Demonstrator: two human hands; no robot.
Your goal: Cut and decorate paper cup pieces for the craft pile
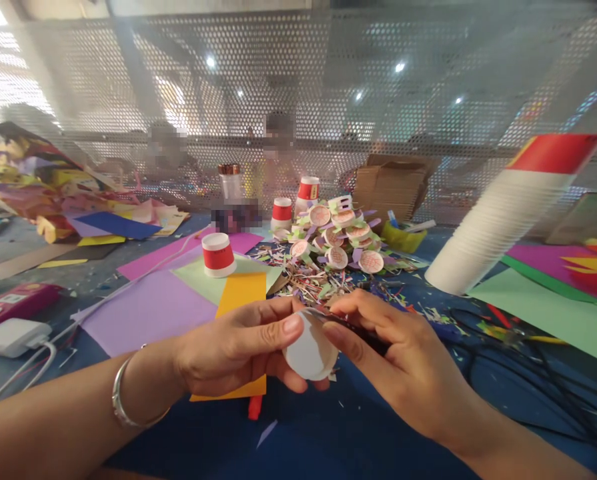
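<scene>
My left hand (pixel 255 343) grips a small white paper cup piece (pixel 303 353) between thumb and fingers, with its pale round face toward me. On the right, my right hand (pixel 383 347) is closed round a dark, slim tool (pixel 363 331) whose tip meets the upper edge of the cup piece. What kind of tool it is stays partly hidden by the fingers. Behind the hands lies a heap of cut cup bottoms (pixel 337 257) with green and purple paper bits, among many thin paper scraps (pixel 305 283).
A tall leaning stack of paper cups (pixel 503 220) stands at right, near black cables (pixel 473 360). Red-banded cup (pixel 218 255), purple sheet (pixel 148 310) and orange sheet (pixel 243 293) lie left of centre. A white charger (pixel 13 337) is at far left; cardboard (pixel 391 190) stands behind.
</scene>
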